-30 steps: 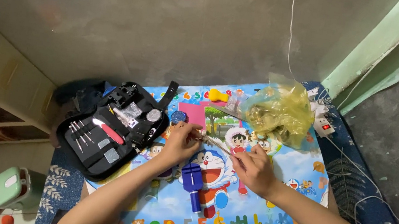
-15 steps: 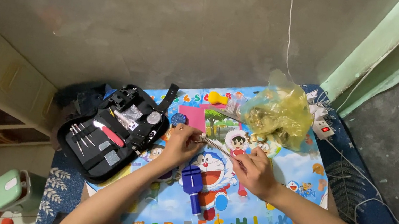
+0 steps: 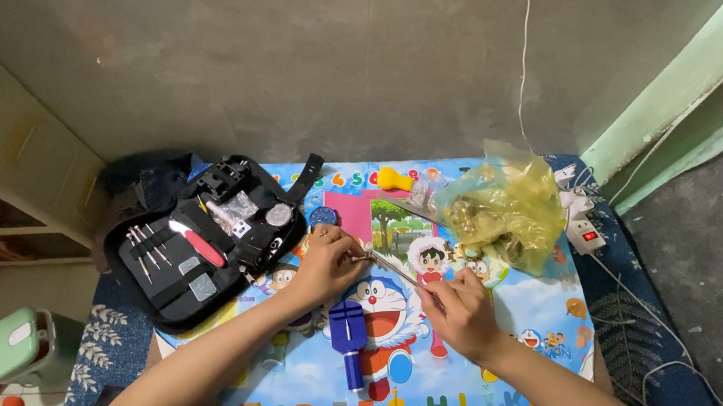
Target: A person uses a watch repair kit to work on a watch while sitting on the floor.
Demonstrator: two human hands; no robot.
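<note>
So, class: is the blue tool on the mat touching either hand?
Apart. The head view shows the blue tool lying below the left hand and right hand, with printed mat showing between.

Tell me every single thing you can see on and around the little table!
Cartoon mat: one, bright blue with colourful letters, covering the table.
Tool case: one, black, lying open at the mat's left edge, with small metal tools and a red-handled one inside.
Blue tool: one, on the mat between the forearms.
Plastic bag: one, yellowish see-through, at the mat's back right; contents unclear.
Power strip: one, white with a red switch, right of the bag.
White cable: one, trailing on the floor at right.
Green container: one, pale green, lower left on the floor.
Thin metal tool: one, silvery, held between both hands.
Left hand: on the tool's left end.
Right hand: holding its right end.
</note>
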